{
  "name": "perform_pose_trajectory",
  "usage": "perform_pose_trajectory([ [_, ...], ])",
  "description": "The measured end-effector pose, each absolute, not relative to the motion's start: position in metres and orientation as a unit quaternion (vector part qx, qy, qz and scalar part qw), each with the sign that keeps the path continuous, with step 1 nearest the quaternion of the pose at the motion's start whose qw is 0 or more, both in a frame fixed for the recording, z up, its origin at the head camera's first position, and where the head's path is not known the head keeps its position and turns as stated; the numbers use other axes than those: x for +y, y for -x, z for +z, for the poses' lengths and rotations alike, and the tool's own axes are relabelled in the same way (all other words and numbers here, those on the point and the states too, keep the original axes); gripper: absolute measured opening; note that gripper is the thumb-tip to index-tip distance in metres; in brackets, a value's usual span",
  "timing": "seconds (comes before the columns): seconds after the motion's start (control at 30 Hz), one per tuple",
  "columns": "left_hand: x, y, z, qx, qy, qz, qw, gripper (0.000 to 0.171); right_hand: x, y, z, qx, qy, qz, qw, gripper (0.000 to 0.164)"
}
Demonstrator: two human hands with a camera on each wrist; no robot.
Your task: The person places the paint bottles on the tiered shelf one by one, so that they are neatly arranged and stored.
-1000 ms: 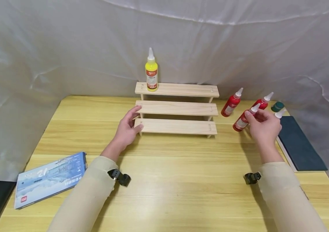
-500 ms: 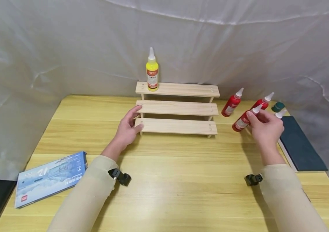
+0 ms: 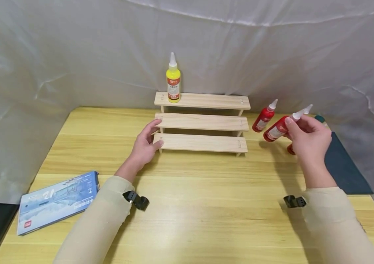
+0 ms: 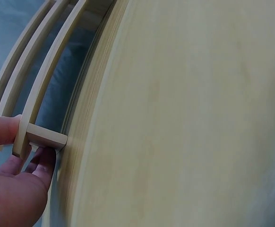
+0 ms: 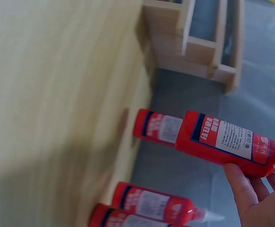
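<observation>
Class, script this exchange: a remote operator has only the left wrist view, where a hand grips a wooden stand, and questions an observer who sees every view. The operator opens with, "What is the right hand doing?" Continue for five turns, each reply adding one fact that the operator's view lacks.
Observer: The right hand is holding a red bottle above the table.

Operator: Are there any others like it nearby?

Observer: Yes, the right wrist view shows three more red bottles.

Operator: And what lies at the person's left side of the table?

Observer: A blue box lies flat there.
</observation>
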State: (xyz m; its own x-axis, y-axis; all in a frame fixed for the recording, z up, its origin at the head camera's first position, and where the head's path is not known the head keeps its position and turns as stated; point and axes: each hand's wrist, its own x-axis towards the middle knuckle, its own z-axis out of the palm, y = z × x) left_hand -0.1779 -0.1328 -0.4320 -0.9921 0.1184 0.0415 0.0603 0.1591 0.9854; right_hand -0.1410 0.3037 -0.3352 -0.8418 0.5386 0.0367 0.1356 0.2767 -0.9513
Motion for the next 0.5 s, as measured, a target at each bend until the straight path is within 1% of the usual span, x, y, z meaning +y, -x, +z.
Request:
perform_pose_trajectory([
  [0.2, -0.133, 0.176, -0.431, 0.758, -0.064, 0.649, 0.016, 0.069, 0.295, 0.144, -0.321, -0.759, 0.176, 0.596, 0.193, 0.047],
  [0.4, -0.134, 0.174, -0.43, 0.756, -0.065, 0.652, 0.012, 0.069, 0.287, 0.15, -0.307, -0.771, 0.16, 0.589, 0.181, 0.049],
  [0.5, -0.134, 0.175, -0.431, 0.754, -0.066, 0.653, 0.012, 0.07, 0.283, 0.154, -0.301, -0.754, 0.145, 0.614, 0.183, 0.048],
])
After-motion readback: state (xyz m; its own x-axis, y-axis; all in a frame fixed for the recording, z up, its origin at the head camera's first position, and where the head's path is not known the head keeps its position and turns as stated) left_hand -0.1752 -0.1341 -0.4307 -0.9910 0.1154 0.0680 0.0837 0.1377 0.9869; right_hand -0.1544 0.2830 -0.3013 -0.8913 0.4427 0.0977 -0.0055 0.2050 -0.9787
